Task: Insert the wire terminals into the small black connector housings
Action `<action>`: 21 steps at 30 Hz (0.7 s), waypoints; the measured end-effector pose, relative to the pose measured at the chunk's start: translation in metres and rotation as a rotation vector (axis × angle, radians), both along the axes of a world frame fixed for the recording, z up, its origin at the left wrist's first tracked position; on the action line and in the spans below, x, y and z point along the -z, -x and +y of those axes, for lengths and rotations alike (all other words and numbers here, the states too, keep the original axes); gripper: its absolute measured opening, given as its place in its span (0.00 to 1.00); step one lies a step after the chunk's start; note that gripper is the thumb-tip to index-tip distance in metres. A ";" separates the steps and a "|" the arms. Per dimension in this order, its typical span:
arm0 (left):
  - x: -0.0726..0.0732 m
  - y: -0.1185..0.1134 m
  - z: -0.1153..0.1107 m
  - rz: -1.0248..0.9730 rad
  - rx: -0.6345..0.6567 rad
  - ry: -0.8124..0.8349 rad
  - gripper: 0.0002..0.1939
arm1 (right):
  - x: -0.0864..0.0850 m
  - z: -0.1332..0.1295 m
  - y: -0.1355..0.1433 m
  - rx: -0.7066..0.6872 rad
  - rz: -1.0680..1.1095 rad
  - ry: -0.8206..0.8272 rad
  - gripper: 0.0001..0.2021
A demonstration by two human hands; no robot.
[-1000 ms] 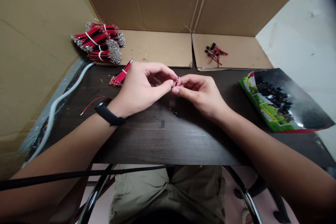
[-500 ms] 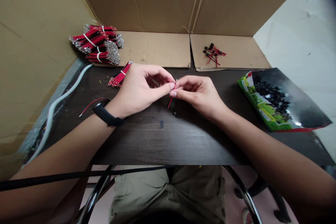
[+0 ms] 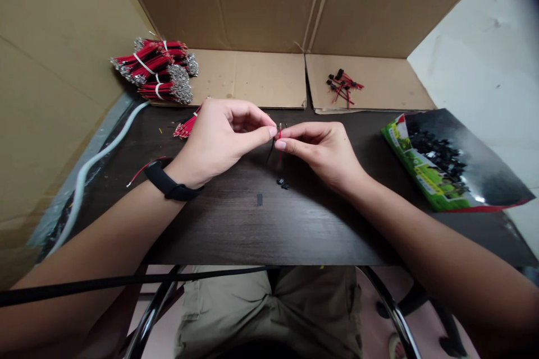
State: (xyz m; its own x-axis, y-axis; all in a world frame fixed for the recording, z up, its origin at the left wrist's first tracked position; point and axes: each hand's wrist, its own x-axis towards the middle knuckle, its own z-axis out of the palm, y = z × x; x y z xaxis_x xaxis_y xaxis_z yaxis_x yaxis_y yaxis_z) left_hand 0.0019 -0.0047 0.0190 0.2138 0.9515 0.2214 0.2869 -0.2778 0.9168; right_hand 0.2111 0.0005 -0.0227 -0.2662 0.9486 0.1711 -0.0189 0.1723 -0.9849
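My left hand (image 3: 238, 132), wearing a black wristband, pinches thumb against forefinger at the middle of the table. A thin black wire (image 3: 270, 151) hangs just below those fingertips. Close beside it, my right hand (image 3: 320, 143) grips a short red wire (image 3: 280, 133) between thumb and forefinger. This wire stands nearly upright, with a small metal tip at its top. The fingertips of both hands almost meet, hiding part of the wires. Small black connector pieces (image 3: 283, 183) lie on the dark table below the hands.
Tied bundles of red and black wires (image 3: 147, 64) are stacked at the back left. Another bundle (image 3: 185, 126) lies partly behind my left hand. Wires with black connectors (image 3: 343, 87) rest on cardboard (image 3: 379, 73). A bag of black parts (image 3: 471, 179) stands right. A white cable (image 3: 90, 165) runs left.
My hands have drawn slightly apart at the fingertips. The red wire now shows upright at my right fingers, and a black wire has come into sight under the left ones.
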 end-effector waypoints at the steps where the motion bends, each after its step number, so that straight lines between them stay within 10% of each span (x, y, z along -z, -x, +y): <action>1: 0.000 -0.001 0.000 0.010 0.004 -0.006 0.05 | 0.000 0.000 0.000 0.001 -0.009 -0.001 0.18; 21: 0.007 0.000 0.001 -0.086 0.087 0.068 0.04 | -0.002 -0.001 0.000 -0.008 -0.098 -0.075 0.16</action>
